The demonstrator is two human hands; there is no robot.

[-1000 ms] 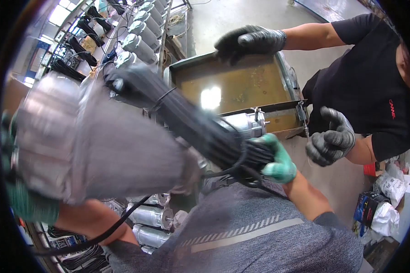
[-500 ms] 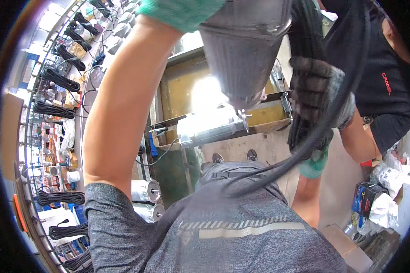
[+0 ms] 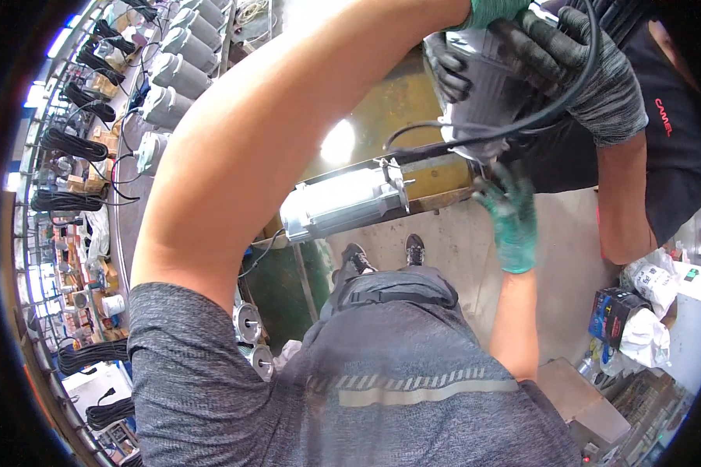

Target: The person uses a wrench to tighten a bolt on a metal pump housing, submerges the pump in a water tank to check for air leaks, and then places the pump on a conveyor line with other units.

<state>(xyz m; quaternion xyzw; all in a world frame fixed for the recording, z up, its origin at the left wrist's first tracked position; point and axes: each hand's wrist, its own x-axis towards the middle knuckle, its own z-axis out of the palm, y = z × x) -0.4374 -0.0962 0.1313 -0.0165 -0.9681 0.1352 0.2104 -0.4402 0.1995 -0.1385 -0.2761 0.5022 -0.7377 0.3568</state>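
Note:
A grey cylindrical motor (image 3: 475, 101) with a black cable (image 3: 545, 117) looping from it is at the upper right. A co-worker's grey-and-black gloved hands grip its sides. My left hand (image 3: 494, 11), in a green glove, reaches to its upper end; the picture's top edge cuts it off and its fingers are hidden. Just below the motor's lower end is my right hand (image 3: 512, 222), also green-gloved, slightly blurred, fingers spread and holding nothing. Whether its fingertips touch the shaft end I cannot tell. A second silver motor (image 3: 343, 204) lies on its side on the bench edge.
On the left, a long bench (image 3: 125, 226) carries several grey motors and coiled black cables. More motors (image 3: 249, 323) stand low beside my left side. The co-worker (image 3: 670, 148) in black stands close at right. A box (image 3: 619, 317) and plastic bags lie at lower right.
The upright motor has shifted right toward the co-worker, whose hands now hold it. My left arm has swung right with it. My right hand has let go of the black cable bundle.

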